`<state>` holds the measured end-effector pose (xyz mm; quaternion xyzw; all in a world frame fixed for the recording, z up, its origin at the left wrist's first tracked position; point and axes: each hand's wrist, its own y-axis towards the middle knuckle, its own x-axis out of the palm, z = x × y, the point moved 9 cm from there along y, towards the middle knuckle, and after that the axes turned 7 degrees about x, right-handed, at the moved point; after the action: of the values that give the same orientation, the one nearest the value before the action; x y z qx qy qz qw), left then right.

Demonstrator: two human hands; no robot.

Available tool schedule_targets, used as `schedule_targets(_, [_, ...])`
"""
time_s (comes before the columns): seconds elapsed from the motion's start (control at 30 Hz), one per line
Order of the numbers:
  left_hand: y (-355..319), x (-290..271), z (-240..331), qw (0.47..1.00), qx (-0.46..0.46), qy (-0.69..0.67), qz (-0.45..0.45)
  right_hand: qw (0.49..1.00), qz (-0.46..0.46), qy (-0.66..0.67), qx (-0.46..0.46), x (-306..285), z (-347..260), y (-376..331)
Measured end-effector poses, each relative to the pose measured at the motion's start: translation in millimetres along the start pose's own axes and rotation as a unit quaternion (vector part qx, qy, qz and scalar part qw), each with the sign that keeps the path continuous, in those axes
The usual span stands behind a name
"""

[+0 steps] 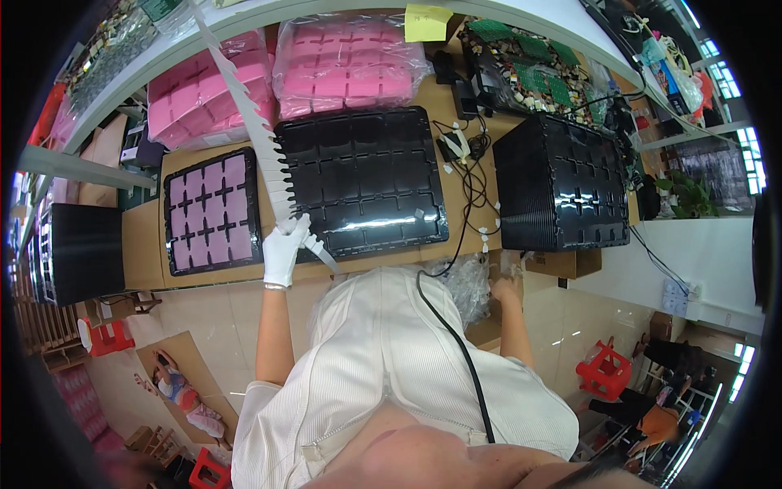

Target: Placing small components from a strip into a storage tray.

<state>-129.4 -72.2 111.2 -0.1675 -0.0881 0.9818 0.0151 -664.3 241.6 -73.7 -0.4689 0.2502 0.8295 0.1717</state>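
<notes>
My left hand [284,247], in a white glove, grips a long white notched strip [254,122] that rises from the bench edge toward the shelf at the upper left. The strip crosses over the big black compartment tray [366,175] in front of me. My right hand [503,287] is bare and sits at the bench edge, touching a crumpled clear plastic bag [466,281]; whether it grips the bag is unclear. Left of the strip lies a smaller black tray [213,210] filled with pink foam squares.
Bagged stacks of pink foam [346,65] lie at the back of the bench. A tall stack of black trays [562,183] stands at the right, with cables [468,163] beside it. Green circuit boards [529,69] fill a bin behind. Red stools [604,371] stand on the floor.
</notes>
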Motion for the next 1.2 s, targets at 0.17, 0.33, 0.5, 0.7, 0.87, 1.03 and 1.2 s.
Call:
schedule_targets(0.17, [-9, 5, -1, 0.999, -0.027, 0.026, -0.006, 0.822, -0.249, 0.503, -0.093, -228, -109, 158])
schedule_targets(0.33, [-27, 19, 32, 0.988, 0.052, 0.117, -0.081, 0.696, -0.027, 0.676, -0.239, -341, -257, 284])
schedule_targets(0.5, [-46, 59, 49, 0.956, 0.071, 0.191, -0.211, 0.792, 0.098, 0.543, -0.264, -310, -380, 387])
schedule_targets(0.7, [-63, 62, 28, 0.945, 0.145, 0.13, -0.263, 0.866, 0.056, 0.361, -0.342, -316, -423, 392])
schedule_targets(0.87, [-51, 29, 32, 0.943, 0.034, 0.144, -0.296, 0.805, -0.12, 0.403, -0.419, -288, -448, 423])
schedule_targets(1.03, [-18, -11, 38, 0.948, -0.051, 0.198, -0.245, 0.771, -0.182, 0.468, -0.392, -285, -453, 440])
schedule_targets(1.2, [31, -41, 44, 0.977, -0.016, 0.212, -0.025, 0.74, -0.039, 0.633, -0.222, -339, -407, 445])
